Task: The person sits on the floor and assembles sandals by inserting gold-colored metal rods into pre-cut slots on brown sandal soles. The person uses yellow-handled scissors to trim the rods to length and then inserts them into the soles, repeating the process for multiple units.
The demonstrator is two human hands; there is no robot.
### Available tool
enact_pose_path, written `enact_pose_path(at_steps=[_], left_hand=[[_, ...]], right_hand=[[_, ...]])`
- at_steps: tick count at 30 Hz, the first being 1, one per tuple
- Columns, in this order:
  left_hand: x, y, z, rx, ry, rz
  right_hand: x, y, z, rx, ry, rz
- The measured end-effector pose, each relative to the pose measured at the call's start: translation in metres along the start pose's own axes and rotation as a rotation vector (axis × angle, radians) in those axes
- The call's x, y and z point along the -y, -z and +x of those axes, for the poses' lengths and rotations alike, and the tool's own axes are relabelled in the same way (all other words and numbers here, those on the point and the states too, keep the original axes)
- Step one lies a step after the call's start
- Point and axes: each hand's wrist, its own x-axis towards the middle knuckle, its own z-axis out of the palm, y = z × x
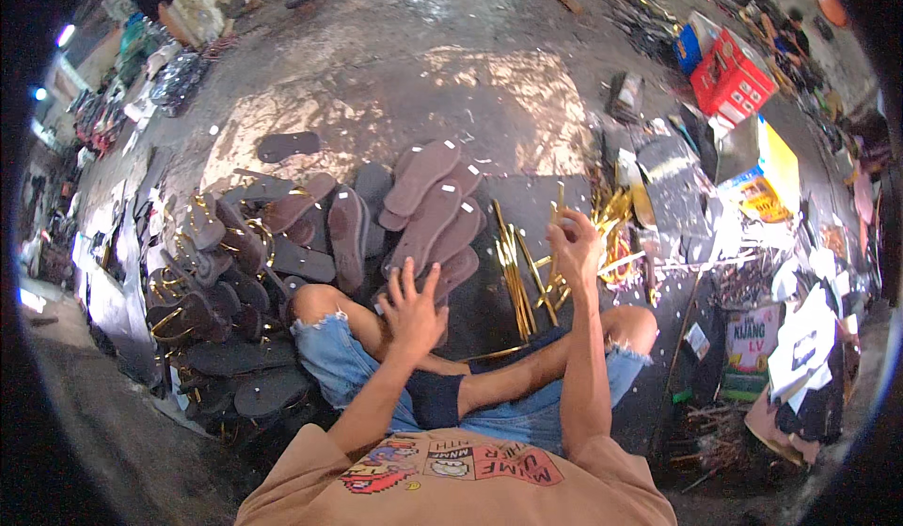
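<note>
A gold strap [555,214] is pinched in the raised right hand [574,249]. The left hand [412,308] rests spread on brown soles [435,220], nothing clenched. The stacked soles could be toppled if pushed.

Packages at the person's right, on the workshop floor.
Red crate-like box [732,77] beside a blue carton [688,48], far right; yellow-and-white box [767,164] nearer; printed pale sack [752,338] lowest, near scattered white paper sheets [800,338].

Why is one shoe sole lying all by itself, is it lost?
Maybe. One dark sole lies alone on the bare floor, apart from the brown soles stacked near the left hand. Gold strips lie scattered loosely beside the right hand, and paper scraps litter the right side.
</note>
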Motion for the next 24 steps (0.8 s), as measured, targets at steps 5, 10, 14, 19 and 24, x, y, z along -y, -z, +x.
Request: enact_pose_path(at_steps=[5, 10, 14, 19, 24], left_hand=[[-0.028, 0.082, 0.032, 0.01, -0.106, -0.788], [-0.073, 0.104, 0.043, 0.163, -0.279, -1.294], [-0.068, 0.101, 0.035, 0.019, -0.148, -1.482], [-0.063, 0.105, 0.03, -0.092, -0.217, -1.586], [-0.063, 0.103, 0.027, -0.058, -0.186, -1.636]], right_hand=[[0.053, 0.013, -0.034, 0.265, 0.047, 0.141], [0.089, -0.005, -0.078, 0.392, 0.001, 0.409], [0.092, -0.011, -0.094, 0.162, 0.063, 0.32], [0.116, -0.014, -0.101, 0.165, 0.237, 0.345], [0.122, -0.031, -0.108, 0.191, 0.181, 0.419]])
